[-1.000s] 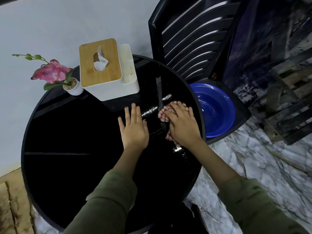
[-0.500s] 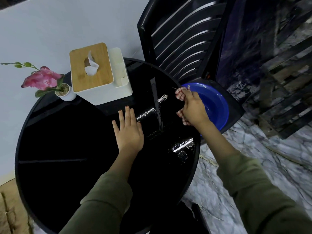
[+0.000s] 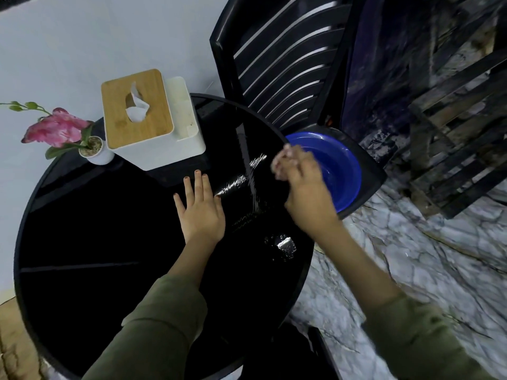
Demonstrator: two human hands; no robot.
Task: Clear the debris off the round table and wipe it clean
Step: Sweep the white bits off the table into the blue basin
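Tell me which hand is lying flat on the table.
The left hand, palm down on the round table; the right hand is raised, gripping the cloth.

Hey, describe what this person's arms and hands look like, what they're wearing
Both arms wear loose olive-green long sleeves, pushed up so the forearms are bare. The left hand has dark polish on its nails. The right hand is motion-blurred. No rings, watch or gloves show.

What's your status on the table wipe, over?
Left hand flat on round table. Right hand clutching cloth, blurred, at table's edge by blue basin. Nothing blocking.
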